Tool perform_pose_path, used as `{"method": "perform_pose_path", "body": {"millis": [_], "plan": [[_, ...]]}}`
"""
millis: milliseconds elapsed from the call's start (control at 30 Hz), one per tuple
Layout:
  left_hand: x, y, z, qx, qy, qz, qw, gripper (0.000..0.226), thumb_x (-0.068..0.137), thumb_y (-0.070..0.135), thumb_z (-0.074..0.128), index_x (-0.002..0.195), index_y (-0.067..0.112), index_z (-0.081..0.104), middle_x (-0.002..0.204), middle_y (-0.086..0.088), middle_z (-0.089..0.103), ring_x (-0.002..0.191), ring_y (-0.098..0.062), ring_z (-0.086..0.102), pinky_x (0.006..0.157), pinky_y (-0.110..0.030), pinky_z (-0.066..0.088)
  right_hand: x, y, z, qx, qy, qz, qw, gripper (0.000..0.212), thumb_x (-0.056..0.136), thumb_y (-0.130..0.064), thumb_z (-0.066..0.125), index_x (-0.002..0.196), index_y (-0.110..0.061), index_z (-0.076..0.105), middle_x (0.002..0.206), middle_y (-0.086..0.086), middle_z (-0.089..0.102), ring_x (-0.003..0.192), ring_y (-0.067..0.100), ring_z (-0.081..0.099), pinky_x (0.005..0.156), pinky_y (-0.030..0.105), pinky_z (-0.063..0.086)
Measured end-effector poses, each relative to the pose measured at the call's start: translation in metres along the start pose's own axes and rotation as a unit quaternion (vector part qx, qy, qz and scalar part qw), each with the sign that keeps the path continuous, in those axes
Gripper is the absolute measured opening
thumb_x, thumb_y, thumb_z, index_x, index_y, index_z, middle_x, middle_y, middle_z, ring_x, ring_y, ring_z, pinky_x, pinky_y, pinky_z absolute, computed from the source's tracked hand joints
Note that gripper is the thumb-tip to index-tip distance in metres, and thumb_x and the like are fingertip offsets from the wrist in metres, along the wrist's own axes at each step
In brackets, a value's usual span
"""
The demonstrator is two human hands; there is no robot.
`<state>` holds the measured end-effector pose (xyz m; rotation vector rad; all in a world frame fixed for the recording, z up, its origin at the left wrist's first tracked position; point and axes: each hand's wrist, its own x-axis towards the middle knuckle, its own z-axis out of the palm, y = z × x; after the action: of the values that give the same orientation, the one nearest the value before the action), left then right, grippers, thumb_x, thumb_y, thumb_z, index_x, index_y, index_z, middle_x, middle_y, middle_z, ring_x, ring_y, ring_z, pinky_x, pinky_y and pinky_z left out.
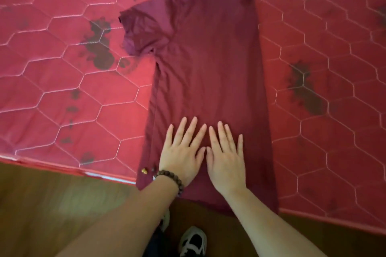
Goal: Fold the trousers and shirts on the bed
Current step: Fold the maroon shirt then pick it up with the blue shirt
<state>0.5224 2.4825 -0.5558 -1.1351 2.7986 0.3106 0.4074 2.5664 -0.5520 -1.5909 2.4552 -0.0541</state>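
A dark maroon shirt [204, 64] lies flat on the red quilted mattress [62, 81], folded lengthwise so that one short sleeve sticks out at the upper left. Its hem hangs a little over the mattress's near edge. My left hand [182, 152], with a bead bracelet on the wrist, rests flat on the shirt's lower part with fingers straight and spread. My right hand [226, 156] lies flat right beside it, thumbs almost touching. No trousers are in view.
The mattress has a hexagon stitch pattern and several dark stains [100, 48]. Its near edge [69, 168] runs across the lower frame, with wooden floor [52, 204] below. A black and white shoe [193, 241] shows at the bottom.
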Motion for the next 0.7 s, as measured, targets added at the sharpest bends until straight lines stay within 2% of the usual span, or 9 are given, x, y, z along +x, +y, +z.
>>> {"method": "perform_pose_path", "body": {"millis": [133, 300, 367, 467, 600, 700], "plan": [[-0.020, -0.036, 0.002, 0.010, 0.010, -0.048, 0.999, 0.063, 0.094, 0.054, 0.026, 0.152, 0.029, 0.018, 0.159, -0.001, 0.017, 0.147, -0.024, 0.012, 0.118, -0.049, 0.013, -0.029, 0.031, 0.003, -0.038, -0.004, 0.058, 0.998, 0.059, 0.098, -0.049, 0.026, 0.152, -0.025, 0.020, 0.159, 0.004, 0.019, 0.148, 0.021, 0.011, 0.118, 0.054, 0.006], [-0.040, -0.049, -0.001, 0.018, 0.025, -0.111, 0.993, 0.065, 0.094, 0.053, 0.024, 0.153, 0.024, 0.016, 0.159, -0.006, 0.016, 0.148, -0.026, 0.008, 0.118, -0.053, 0.006, -0.060, 0.058, 0.002, -0.024, -0.007, 0.172, 0.985, 0.063, 0.098, -0.052, 0.015, 0.153, -0.022, 0.009, 0.161, 0.008, 0.007, 0.148, 0.024, 0.001, 0.116, 0.060, 0.009], [-0.048, -0.039, 0.000, 0.012, 0.029, -0.070, 0.997, 0.065, 0.094, 0.051, 0.027, 0.153, 0.024, 0.017, 0.160, -0.006, 0.015, 0.148, -0.027, 0.007, 0.117, -0.055, 0.007, -0.065, 0.047, 0.003, -0.015, 0.003, 0.150, 0.989, 0.061, 0.099, -0.050, 0.018, 0.153, -0.022, 0.010, 0.160, 0.007, 0.006, 0.148, 0.025, 0.001, 0.117, 0.059, 0.007], [-0.061, -0.027, 0.006, 0.009, 0.004, 0.015, 1.000, 0.063, 0.095, 0.054, 0.025, 0.152, 0.029, 0.015, 0.160, -0.003, 0.014, 0.148, -0.025, 0.007, 0.117, -0.053, 0.012, -0.076, 0.033, 0.011, -0.028, -0.010, 0.052, 0.998, 0.058, 0.100, -0.050, 0.020, 0.152, -0.027, 0.012, 0.160, 0.005, 0.010, 0.148, 0.025, 0.004, 0.118, 0.055, 0.007], [-0.063, -0.029, -0.003, -0.009, -0.024, -0.017, 1.000, 0.060, 0.097, 0.051, 0.023, 0.152, 0.028, 0.018, 0.159, 0.001, 0.017, 0.148, -0.022, 0.010, 0.119, -0.048, 0.013, -0.079, 0.035, 0.007, -0.029, -0.024, 0.088, 0.995, 0.059, 0.099, -0.052, 0.020, 0.152, -0.027, 0.012, 0.159, 0.002, 0.009, 0.148, 0.025, 0.004, 0.118, 0.053, 0.006], [-0.057, -0.025, -0.021, -0.052, -0.040, -0.034, 0.997, 0.055, 0.099, 0.044, 0.030, 0.149, 0.023, 0.028, 0.157, 0.000, 0.025, 0.147, -0.022, 0.014, 0.119, -0.046, 0.014, -0.074, 0.025, -0.008, -0.009, -0.030, 0.088, 0.996, 0.057, 0.100, -0.048, 0.022, 0.151, -0.024, 0.020, 0.159, 0.006, 0.017, 0.148, 0.026, 0.008, 0.118, 0.054, 0.009]]}}
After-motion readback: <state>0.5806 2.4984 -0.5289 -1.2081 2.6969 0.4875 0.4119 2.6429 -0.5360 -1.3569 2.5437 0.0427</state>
